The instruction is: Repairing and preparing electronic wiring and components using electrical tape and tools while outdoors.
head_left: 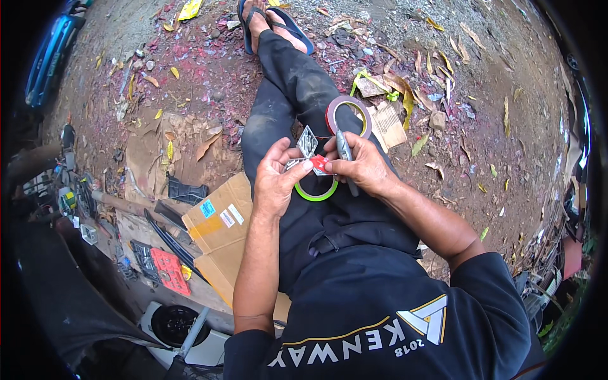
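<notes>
My left hand (pixel 277 180) is closed on a silver emblem (pixel 308 142) made of diamond shapes, held above my lap. Red-backed tape (pixel 319 164) covers part of its lower side. My right hand (pixel 367 166) pinches that taped part between thumb and fingertips. Tucked among the same hand's fingers is a slim grey tool (pixel 344 149), which looks like a craft knife. Beyond the right hand, a tape roll (pixel 332 117) with a red outer face rests on my leg. A second roll, with a bright green rim (pixel 315 197), lies on my lap beneath the emblem, partly hidden by my hands.
Flattened cardboard (pixel 218 221) lies beside my left leg. Further left are a red plastic case (pixel 170 271), a black plastic part (pixel 186 190) and assorted tools. A cardboard scrap (pixel 387 126) and dry leaves lie on the dirt to the right. My sandalled feet (pixel 256 28) are crossed ahead.
</notes>
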`<control>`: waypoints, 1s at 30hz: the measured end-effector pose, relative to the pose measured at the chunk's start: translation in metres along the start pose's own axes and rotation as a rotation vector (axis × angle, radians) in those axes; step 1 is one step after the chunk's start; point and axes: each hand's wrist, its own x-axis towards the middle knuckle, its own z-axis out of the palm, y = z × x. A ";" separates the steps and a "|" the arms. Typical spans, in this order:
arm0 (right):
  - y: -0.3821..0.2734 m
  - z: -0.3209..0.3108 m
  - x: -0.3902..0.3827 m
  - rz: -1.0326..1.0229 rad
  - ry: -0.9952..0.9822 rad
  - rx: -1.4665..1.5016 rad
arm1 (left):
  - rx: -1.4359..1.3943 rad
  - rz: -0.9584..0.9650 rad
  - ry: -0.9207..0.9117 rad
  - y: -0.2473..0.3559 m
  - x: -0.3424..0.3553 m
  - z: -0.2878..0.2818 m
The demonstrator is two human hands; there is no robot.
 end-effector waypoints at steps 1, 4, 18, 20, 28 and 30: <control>0.001 0.002 0.001 -0.002 0.004 0.004 | -0.100 0.028 0.032 -0.002 -0.003 0.005; 0.009 0.007 0.006 -0.015 0.090 0.184 | -0.145 0.087 0.098 -0.020 -0.011 0.014; 0.009 0.010 0.007 -0.119 0.009 0.044 | 0.005 0.115 -0.015 -0.006 -0.017 0.011; 0.005 0.013 0.006 -0.120 0.023 0.040 | 0.022 0.101 -0.048 -0.003 -0.016 0.010; 0.004 0.021 0.012 -0.185 0.172 -0.128 | -0.029 0.078 -0.010 -0.006 -0.013 0.017; -0.003 0.021 0.011 -0.077 0.103 0.042 | -0.090 0.079 0.015 -0.006 -0.009 0.015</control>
